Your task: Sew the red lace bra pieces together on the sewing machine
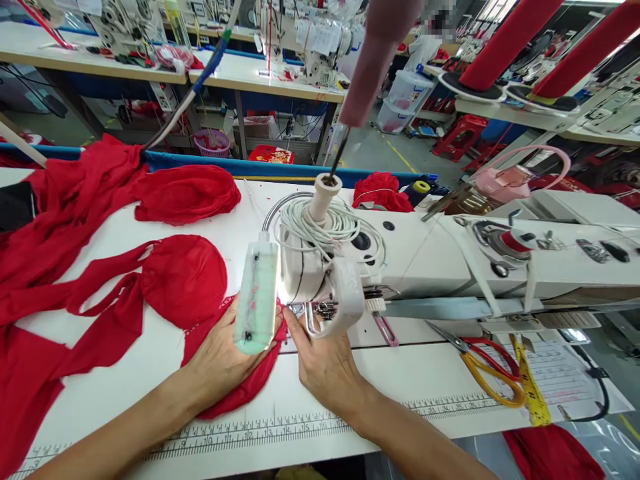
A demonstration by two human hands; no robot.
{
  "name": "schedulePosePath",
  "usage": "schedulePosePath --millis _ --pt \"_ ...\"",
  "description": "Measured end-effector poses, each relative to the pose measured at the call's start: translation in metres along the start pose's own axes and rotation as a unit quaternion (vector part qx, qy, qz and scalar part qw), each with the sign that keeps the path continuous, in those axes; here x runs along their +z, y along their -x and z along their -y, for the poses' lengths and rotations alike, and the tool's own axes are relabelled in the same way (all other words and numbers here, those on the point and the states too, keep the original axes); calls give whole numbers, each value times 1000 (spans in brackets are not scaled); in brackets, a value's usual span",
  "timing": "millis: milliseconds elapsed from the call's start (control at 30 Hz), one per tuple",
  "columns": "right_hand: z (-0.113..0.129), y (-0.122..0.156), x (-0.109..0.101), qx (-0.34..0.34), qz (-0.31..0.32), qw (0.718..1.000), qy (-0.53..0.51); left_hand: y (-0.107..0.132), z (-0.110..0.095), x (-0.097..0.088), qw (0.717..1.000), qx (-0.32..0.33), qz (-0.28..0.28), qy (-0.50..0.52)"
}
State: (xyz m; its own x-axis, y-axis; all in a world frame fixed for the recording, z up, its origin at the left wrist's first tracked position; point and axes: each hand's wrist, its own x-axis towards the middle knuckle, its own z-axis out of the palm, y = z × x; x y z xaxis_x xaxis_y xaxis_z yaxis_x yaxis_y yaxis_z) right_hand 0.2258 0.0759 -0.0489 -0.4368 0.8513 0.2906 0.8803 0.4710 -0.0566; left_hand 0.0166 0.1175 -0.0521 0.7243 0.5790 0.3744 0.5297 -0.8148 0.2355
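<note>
A piece of red fabric (245, 390) lies on the white bed of a sewing machine (410, 247), its far edge close to the presser foot. My left hand (215, 360) is closed on this fabric from the left, with some fingers hidden behind a pale green lamp (256, 300). From the right, my right hand (327, 363) holds the fabric's edge at its fingertips, right beside the presser foot. A white ring-shaped part (347, 297) on the machine covers some of its fingers. The needle itself cannot be made out.
More red fabric (185, 280) is spread on the left, with straps trailing from it. Scissors (493, 367) and a yellow tape measure (530, 387) lie at the right on a paper sheet. A printed ruler (280, 427) runs along the front edge. A pink bottle (503, 183) stands behind the machine.
</note>
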Motion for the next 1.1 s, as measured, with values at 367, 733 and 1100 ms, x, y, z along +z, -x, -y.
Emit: schedulePosePath --millis 367,733,1100 --pt "-4 1 -2 6 -59 998 -5 -10 -10 -16 998 16 31 -56" --pt "-5 -2 -5 -2 -35 999 -2 -5 -13 -12 994 17 22 -103" --pt "-4 -2 -2 6 -13 1000 4 3 -23 2 993 -23 19 -110"
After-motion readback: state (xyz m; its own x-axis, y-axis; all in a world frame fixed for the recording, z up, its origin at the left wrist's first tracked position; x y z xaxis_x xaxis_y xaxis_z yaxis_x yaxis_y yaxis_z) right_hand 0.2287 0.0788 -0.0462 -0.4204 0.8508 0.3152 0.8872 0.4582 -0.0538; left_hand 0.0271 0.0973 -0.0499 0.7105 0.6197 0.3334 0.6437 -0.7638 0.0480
